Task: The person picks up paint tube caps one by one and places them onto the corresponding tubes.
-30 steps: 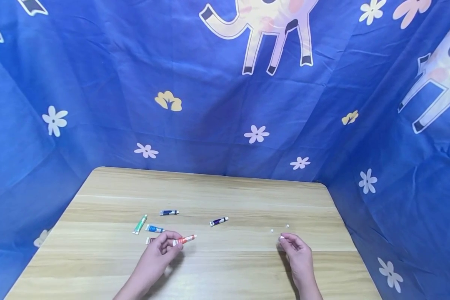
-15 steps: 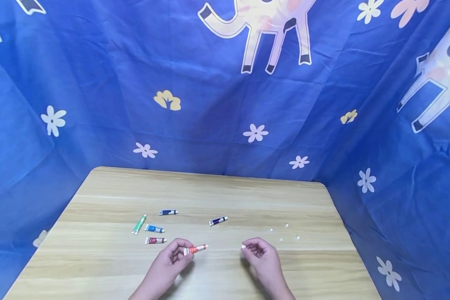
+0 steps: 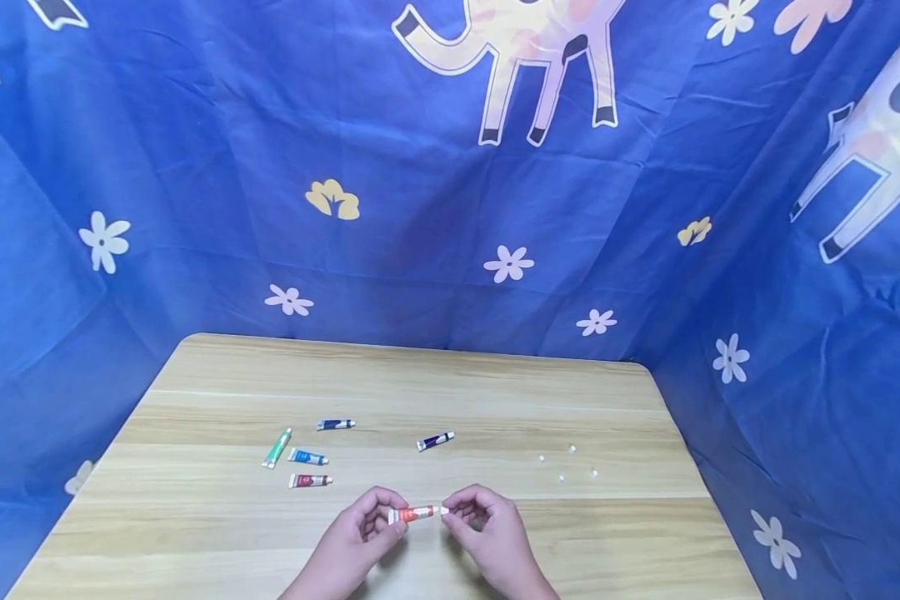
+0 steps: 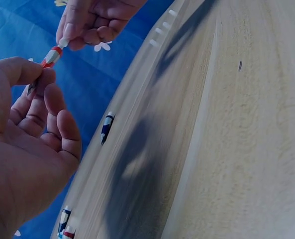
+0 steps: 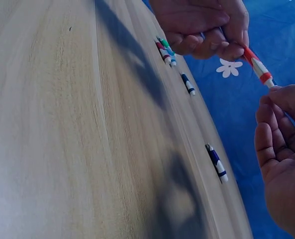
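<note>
Between thumb and fingers, my left hand (image 3: 362, 533) pinches an orange-red paint tube (image 3: 414, 513) by its flat tail end, nozzle pointing right. Facing it, my right hand (image 3: 491, 533) pinches a small white cap (image 3: 445, 510) at the tube's nozzle. In the left wrist view the cap (image 4: 63, 42) meets the tip of the tube (image 4: 51, 57); whether it is seated on the thread cannot be told. In the right wrist view the fingertips largely hide the cap. Both hands are held above the table.
On the wooden table (image 3: 270, 533) at left lie green (image 3: 277, 448), blue (image 3: 308, 457), dark red (image 3: 311, 481) and navy (image 3: 336, 425) paint tubes. A purple tube (image 3: 436, 442) lies mid-table. Several white caps (image 3: 572, 449) sit at right. Blue patterned cloth (image 3: 420, 208) surrounds the table.
My right hand has moved left from beside the loose caps, carrying one cap to the tube. My left hand has brought the orange-red tube rightward and nearer to me.
</note>
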A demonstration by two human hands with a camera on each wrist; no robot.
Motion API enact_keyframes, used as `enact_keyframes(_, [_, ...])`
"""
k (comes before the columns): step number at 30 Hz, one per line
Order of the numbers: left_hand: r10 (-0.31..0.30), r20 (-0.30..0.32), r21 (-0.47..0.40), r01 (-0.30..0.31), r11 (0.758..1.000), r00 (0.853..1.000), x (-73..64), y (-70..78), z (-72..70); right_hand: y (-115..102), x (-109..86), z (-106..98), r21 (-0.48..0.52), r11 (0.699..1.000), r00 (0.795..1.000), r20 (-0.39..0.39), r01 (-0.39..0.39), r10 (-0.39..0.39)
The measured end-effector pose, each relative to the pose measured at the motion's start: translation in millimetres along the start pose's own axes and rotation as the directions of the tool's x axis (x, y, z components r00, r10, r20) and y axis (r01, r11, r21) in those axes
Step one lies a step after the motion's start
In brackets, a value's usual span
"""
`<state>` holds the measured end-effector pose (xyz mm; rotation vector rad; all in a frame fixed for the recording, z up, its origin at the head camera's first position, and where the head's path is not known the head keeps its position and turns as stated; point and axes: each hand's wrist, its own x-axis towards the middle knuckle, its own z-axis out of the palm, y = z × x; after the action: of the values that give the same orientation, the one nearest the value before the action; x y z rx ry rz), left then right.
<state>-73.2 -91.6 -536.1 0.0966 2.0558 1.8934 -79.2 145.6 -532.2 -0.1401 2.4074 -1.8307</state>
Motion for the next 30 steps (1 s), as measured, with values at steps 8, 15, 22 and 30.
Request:
enact_keyframes(8, [0.054, 0.031, 0.009, -0.054, 0.998, 0.998, -0.5, -3.1, 1.5, -1.3, -1.0, 2.1, -0.018, 1.0, 1.0, 0.007, 0.003, -0.003])
enact_keyframes(15, [0.08, 0.045, 0.016, -0.081, 0.997, 0.996, -0.4, -2.7, 1.7, 0.7, -1.2, 1.7, -0.014, 1.0, 1.0, 0.018, 0.003, -0.003])
enact_keyframes(22, [0.112, 0.033, 0.053, -0.113, 0.992, 0.993, -0.7, 0.2, 3.6, 2.4, -2.1, 1.4, 0.035, 0.999, 0.997, 0.072, -0.006, 0.003])
enact_keyframes(30, [0.137, 0.05, 0.115, -0.142, 0.983, 0.989, -1.0, 3.9, 7.8, 6.7, -2.2, 2.9, -0.019, 1.0, 0.996, 0.088, -0.01, 0.012])
